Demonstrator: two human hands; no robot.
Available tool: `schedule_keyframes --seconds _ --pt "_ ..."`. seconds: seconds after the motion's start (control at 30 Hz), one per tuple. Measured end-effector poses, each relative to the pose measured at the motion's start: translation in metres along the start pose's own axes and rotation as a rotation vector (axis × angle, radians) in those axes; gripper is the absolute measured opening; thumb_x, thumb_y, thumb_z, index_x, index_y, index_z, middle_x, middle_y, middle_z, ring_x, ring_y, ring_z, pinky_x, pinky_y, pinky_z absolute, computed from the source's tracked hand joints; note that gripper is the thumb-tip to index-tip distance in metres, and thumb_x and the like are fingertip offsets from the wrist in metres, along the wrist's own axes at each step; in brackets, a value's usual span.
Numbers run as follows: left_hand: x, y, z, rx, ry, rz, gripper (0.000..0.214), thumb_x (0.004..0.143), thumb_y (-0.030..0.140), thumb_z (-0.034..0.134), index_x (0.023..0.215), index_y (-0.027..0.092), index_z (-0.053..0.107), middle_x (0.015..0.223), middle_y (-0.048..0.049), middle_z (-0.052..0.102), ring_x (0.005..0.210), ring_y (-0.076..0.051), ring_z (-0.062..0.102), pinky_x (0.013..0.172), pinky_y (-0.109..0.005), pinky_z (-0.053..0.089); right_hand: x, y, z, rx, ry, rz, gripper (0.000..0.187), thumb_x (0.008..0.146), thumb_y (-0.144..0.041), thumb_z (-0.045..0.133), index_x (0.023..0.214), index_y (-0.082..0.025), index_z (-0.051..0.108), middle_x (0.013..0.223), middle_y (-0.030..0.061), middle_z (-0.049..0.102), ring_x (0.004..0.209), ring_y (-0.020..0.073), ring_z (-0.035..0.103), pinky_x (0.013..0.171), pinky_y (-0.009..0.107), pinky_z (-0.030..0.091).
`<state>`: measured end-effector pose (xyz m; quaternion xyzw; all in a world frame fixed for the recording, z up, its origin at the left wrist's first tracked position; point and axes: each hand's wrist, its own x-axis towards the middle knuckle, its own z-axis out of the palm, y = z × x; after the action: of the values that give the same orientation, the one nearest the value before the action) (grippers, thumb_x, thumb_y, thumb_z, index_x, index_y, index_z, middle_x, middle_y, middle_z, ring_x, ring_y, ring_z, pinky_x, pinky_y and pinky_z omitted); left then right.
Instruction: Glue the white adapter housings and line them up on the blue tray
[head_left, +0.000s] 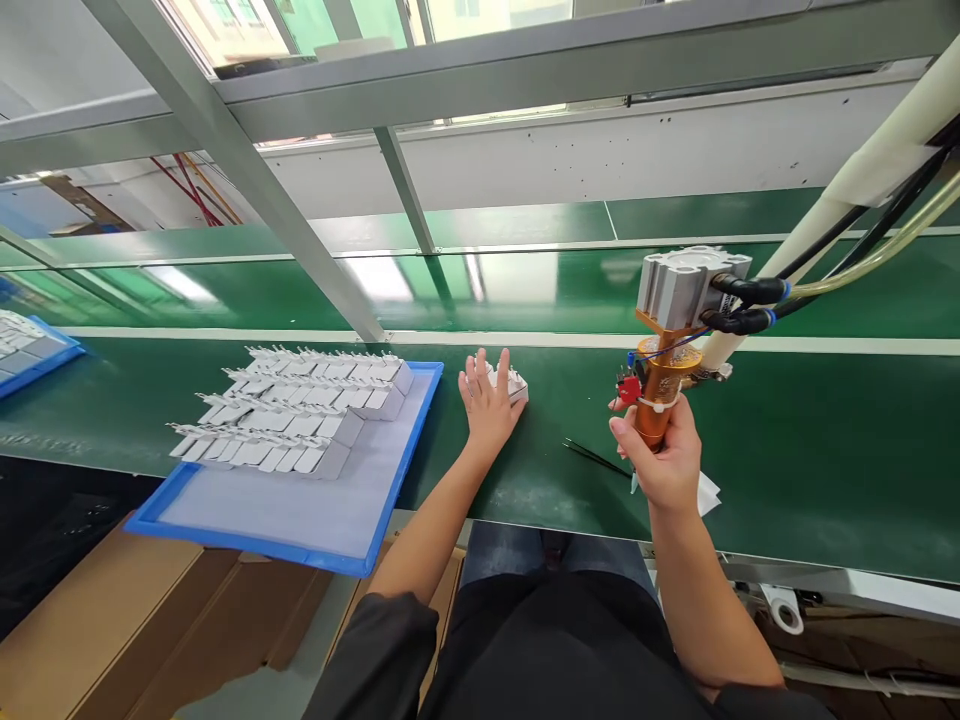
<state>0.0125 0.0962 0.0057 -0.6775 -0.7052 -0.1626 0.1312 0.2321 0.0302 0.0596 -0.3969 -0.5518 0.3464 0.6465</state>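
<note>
My left hand [489, 408] lies with its fingers spread over a few small white box-shaped parts [517, 384] on the green bench, partly hiding them. My right hand [664, 455] is wrapped round the orange metal body of a pneumatic tool [664, 385]. A silver air cylinder tops this tool, and a small red switch sits on its side near my thumb. To the left, rows of similar white parts [292, 410] with thin prongs stand in a blue-edged tray [259, 505]. Thin black tweezers [589, 454] lie on the bench by the tool.
Black and yellow air hoses [862, 265] run from the tool along a pale slanted post [847, 195]. A metal frame [277, 190] crosses behind the green bench [832, 460]. Another blue tray [45, 355] is at far left. Cardboard boxes [112, 610] stand below.
</note>
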Motion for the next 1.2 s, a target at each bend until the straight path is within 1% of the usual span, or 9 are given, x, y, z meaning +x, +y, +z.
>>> schedule_keyframes --seconds 0.1,0.17,0.27,0.4,0.53,0.67,0.8,0.97,1.2 --pt "0.015 -0.007 0.002 -0.115 -0.108 -0.184 0.113 0.074 0.051 0.078 0.161 0.015 0.016 0.164 -0.0282 0.018 0.151 -0.051 0.015 0.116 -0.063 0.024 0.0 0.001 -0.004 -0.006 -0.01 0.017 0.027 0.084 -0.034 0.075 0.1 -0.023 0.057 0.068 -0.0053 0.058 0.05 0.0087 0.046 0.049 0.024 0.043" --pt "0.023 -0.011 0.003 -0.207 -0.198 -0.263 0.118 0.073 0.052 0.078 0.161 0.013 0.01 0.158 -0.0301 0.028 0.147 -0.05 0.026 0.113 -0.06 0.031 0.001 0.002 -0.007 -0.01 -0.009 0.015 0.026 0.083 -0.034 0.075 0.099 -0.023 0.057 0.071 -0.0043 0.06 0.05 0.0082 0.046 0.048 0.024 0.042" --pt "0.033 -0.013 0.004 -0.294 -0.252 -0.251 0.111 0.074 0.043 0.075 0.161 0.015 0.011 0.144 -0.026 0.046 0.135 -0.043 0.042 0.107 -0.054 0.038 0.003 0.003 -0.01 -0.017 0.006 -0.009 0.027 0.082 -0.032 0.075 0.101 -0.022 0.059 0.081 -0.0018 0.066 0.05 0.0076 0.047 0.048 0.023 0.041" --pt "0.038 -0.015 -0.001 -0.435 -0.268 -0.255 0.107 0.067 0.035 0.076 0.159 0.02 0.023 0.14 -0.0215 0.048 0.132 -0.041 0.041 0.105 -0.054 0.038 0.006 0.004 -0.013 -0.005 0.006 -0.032 0.025 0.082 -0.03 0.073 0.101 -0.023 0.058 0.083 -0.0009 0.068 0.051 0.0077 0.048 0.048 0.023 0.04" --pt "0.027 -0.028 -0.025 -1.088 -0.352 -0.413 0.111 0.062 0.036 0.078 0.158 0.026 0.024 0.128 -0.0113 0.056 0.122 -0.033 0.051 0.104 -0.046 0.041 0.005 0.005 -0.019 0.01 -0.046 -0.004 0.024 0.084 -0.03 0.073 0.101 -0.023 0.058 0.082 -0.0011 0.066 0.052 0.0079 0.047 0.047 0.023 0.039" --pt "-0.002 -0.043 -0.07 -1.886 -0.477 -0.592 0.099 0.065 0.051 0.072 0.153 0.023 0.035 0.114 -0.0073 0.064 0.101 -0.026 0.062 0.08 -0.033 0.051 0.004 0.01 -0.025 0.04 -0.057 0.029 0.025 0.085 -0.031 0.073 0.102 -0.023 0.058 0.084 0.0003 0.066 0.054 0.0091 0.049 0.047 0.024 0.04" --pt "-0.037 -0.05 -0.112 -2.175 -0.369 -0.619 0.093 0.066 0.056 0.072 0.149 0.023 0.044 0.113 -0.0073 0.066 0.101 -0.028 0.064 0.072 -0.031 0.052 0.005 0.012 -0.024 0.067 -0.023 0.03 0.027 0.083 -0.03 0.075 0.102 -0.023 0.058 0.088 0.0014 0.069 0.053 0.0086 0.049 0.046 0.024 0.041" --pt "-0.085 -0.069 -0.122 -2.005 -0.178 -0.692 0.104 0.061 0.053 0.079 0.152 0.026 0.038 0.12 -0.0074 0.065 0.113 -0.034 0.062 0.087 -0.04 0.054 0.004 0.01 -0.024 0.117 0.001 0.043 0.029 0.078 -0.03 0.079 0.096 -0.022 0.058 0.082 0.0005 0.069 0.051 0.0097 0.052 0.045 0.024 0.043" --pt "-0.128 -0.125 -0.102 -1.081 0.046 -0.712 0.122 0.066 0.044 0.083 0.16 0.027 0.007 0.157 -0.0142 0.037 0.144 -0.034 0.038 0.119 -0.046 0.03 0.002 0.013 -0.026 0.137 0.036 0.084 0.031 0.074 -0.033 0.082 0.089 -0.024 0.057 0.082 -0.0018 0.069 0.051 0.0107 0.053 0.045 0.026 0.044"
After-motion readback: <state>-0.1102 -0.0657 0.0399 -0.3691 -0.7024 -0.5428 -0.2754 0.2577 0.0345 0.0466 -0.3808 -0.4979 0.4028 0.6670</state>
